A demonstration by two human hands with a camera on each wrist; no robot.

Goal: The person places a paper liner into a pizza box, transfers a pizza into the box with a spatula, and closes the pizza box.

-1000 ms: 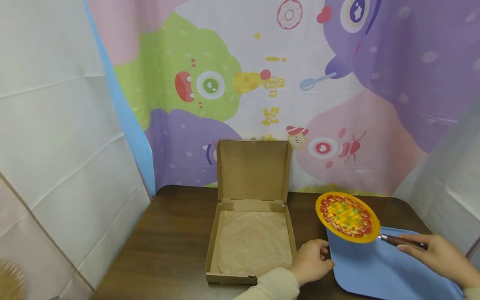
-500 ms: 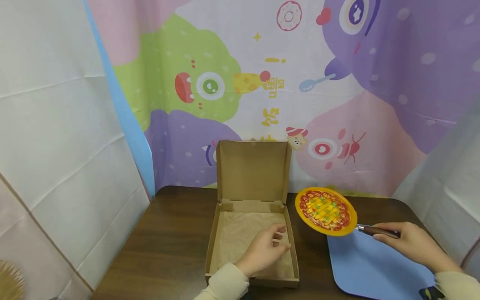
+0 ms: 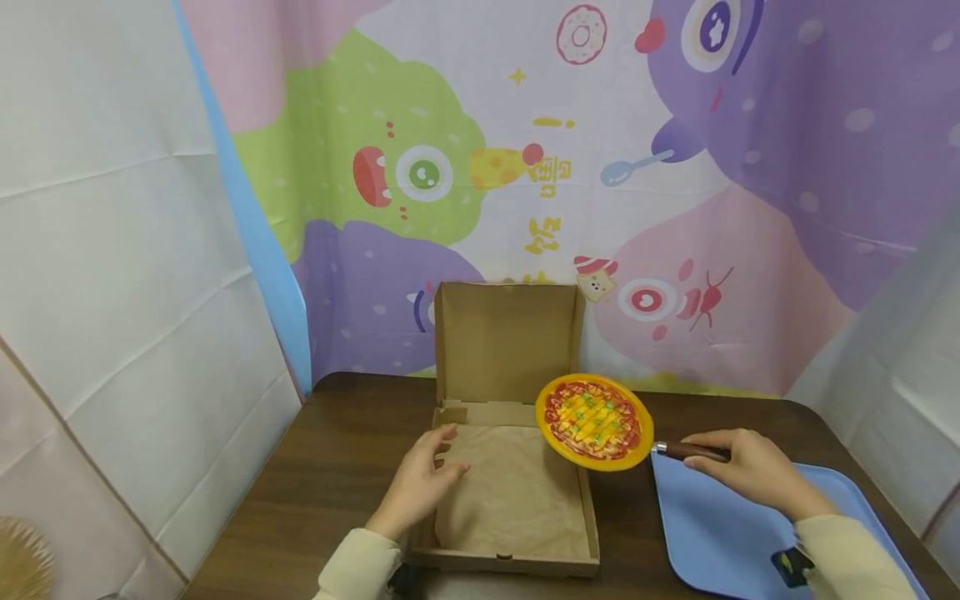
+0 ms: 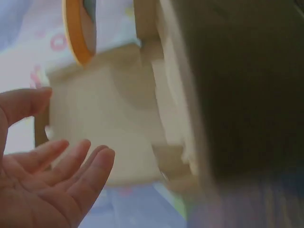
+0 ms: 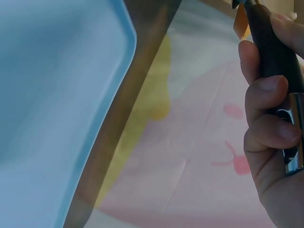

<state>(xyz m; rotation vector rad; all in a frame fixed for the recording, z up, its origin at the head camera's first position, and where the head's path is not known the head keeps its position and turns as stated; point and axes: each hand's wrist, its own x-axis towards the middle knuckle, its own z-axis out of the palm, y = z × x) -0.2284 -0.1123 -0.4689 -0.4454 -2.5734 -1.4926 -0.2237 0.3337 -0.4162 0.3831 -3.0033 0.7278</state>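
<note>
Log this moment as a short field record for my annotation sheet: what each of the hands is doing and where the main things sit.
left hand: open, resting on the left wall of the pizza box
right hand: grips the dark handle of a server
toy pizza: carried on the server, above the box's right rear corner
box lid: upright at the back
box liner: brown paper, bare
blue tray: on the table, right of the box

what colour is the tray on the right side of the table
Light blue; the tray shows best in the head view.

Cartoon monster backdrop [image 3: 600, 167], white sheets at sides [image 3: 112, 250] — dark wood table [image 3: 345, 467]
</note>
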